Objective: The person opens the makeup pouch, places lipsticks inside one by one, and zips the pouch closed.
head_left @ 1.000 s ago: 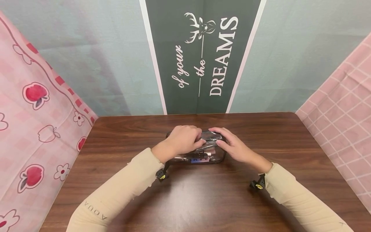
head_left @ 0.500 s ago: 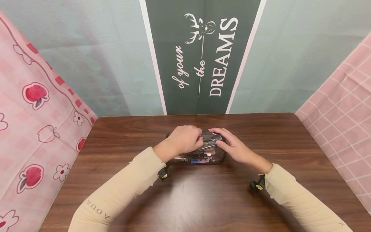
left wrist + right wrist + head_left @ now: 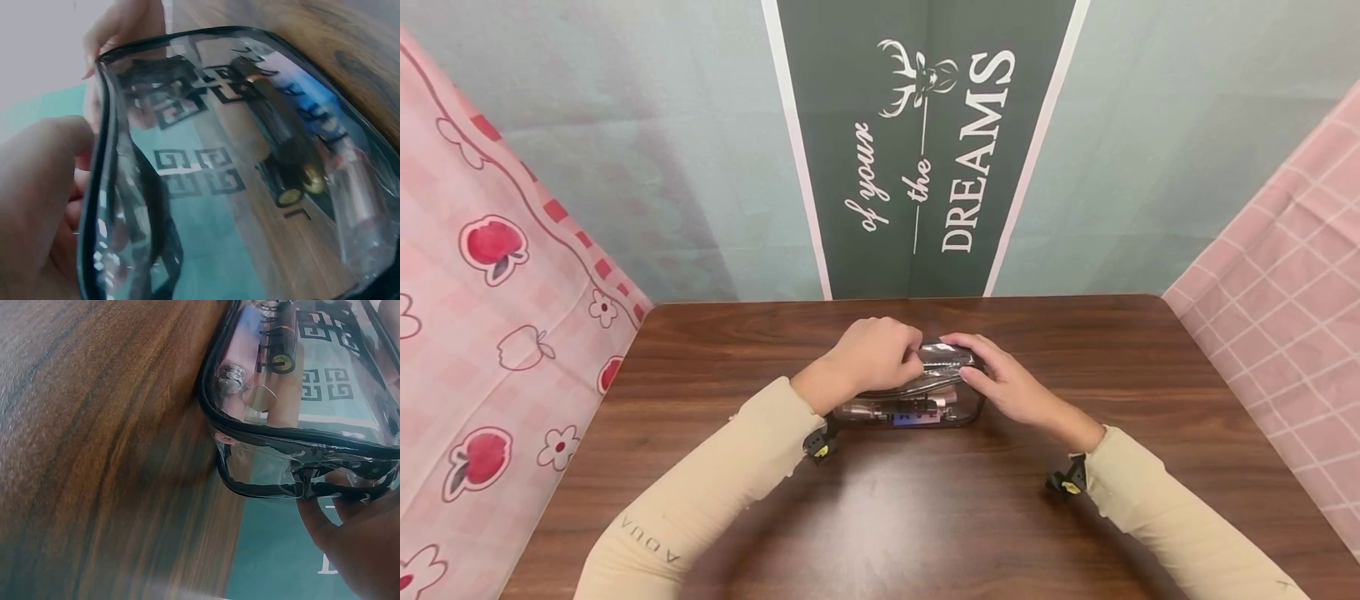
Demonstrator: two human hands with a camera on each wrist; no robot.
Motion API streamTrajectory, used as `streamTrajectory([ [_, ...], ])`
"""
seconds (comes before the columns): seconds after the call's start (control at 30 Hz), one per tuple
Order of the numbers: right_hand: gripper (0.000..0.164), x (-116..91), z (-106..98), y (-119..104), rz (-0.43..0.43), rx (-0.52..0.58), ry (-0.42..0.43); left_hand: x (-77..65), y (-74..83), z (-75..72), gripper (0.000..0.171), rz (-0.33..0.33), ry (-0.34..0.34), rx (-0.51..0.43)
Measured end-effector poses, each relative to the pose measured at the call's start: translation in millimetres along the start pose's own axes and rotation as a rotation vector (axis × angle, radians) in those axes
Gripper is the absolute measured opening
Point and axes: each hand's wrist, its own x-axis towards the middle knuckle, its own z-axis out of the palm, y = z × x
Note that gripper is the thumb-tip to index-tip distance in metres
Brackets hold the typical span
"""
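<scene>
A clear zip pouch [image 3: 968, 404] with black piping stands on the table, square black motifs on its front panel [image 3: 200, 169]. My left hand [image 3: 880, 354], fingers curled, grips the pouch's top along the zip; the fingertips and any zip pull are hidden. In the left wrist view, the left thumb [image 3: 40, 169] lies against the top edge. My right hand [image 3: 1009, 382] holds the right end between thumb and fingers; some fingers [image 3: 319, 519] reach behind it. Inside lie a dark tube [image 3: 281, 125] with gold trim, a clear pinkish tube [image 3: 359, 206] and a blue-and-pink piece [image 3: 306, 90].
The brown wood-grain table [image 3: 910, 517] extends around the pouch. Behind it hangs a grey-green cloth [image 3: 917, 267] with white lettering. Pink patterned cloths hang at the left [image 3: 535, 292] and right [image 3: 1292, 275]. A black wrist device [image 3: 820, 442] shows under each forearm.
My left hand has shifted slightly left along the pouch's top, and its thumb has tucked in. A little more of the zip shows. The right hand stays on the right end.
</scene>
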Motion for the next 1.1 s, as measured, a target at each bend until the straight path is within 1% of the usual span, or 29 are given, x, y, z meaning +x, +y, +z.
streamTrajectory([
  [0.1, 0.044, 0.1, 0.6, 0.4, -0.006, 0.001, 0.007, -1.2, -1.5, 1.5, 0.023, 0.008, 0.034, 0.034],
  [0.2, 0.043, 0.5, 0.2, 0.2, -0.012, 0.009, 0.010, -2.1, -1.7, 1.2, 0.024, 0.011, 0.043, 0.069],
  [0.3, 0.043, 0.1, -0.3, 0.2, -0.010, 0.010, 0.011, -3.6, -1.8, -0.4, 0.026, 0.012, 0.018, 0.088],
  [0.47, 0.043, 0.3, -0.4, 0.0, -0.006, 0.005, 0.010, -7.1, -3.9, -4.1, 0.030, 0.009, -0.027, 0.082],
  [0.7, 0.044, 0.3, 0.3, 0.6, 0.003, 0.011, 0.001, -11.4, -6.5, -9.8, 0.028, -0.020, -0.044, 0.064],
  [0.8, 0.045, 0.4, 0.7, -0.1, 0.005, 0.005, 0.004, -12.3, -7.3, -9.7, 0.028, -0.026, -0.045, 0.052],
  [0.9, 0.044, 0.9, 1.4, -0.8, -0.002, -0.001, 0.007, -13.7, -8.3, -7.6, 0.028, -0.031, -0.018, 0.044],
  [1.1, 0.044, -0.6, 1.5, -0.9, -0.016, 0.015, 0.015, -17.6, -9.6, -3.6, 0.026, -0.027, 0.076, 0.001],
])
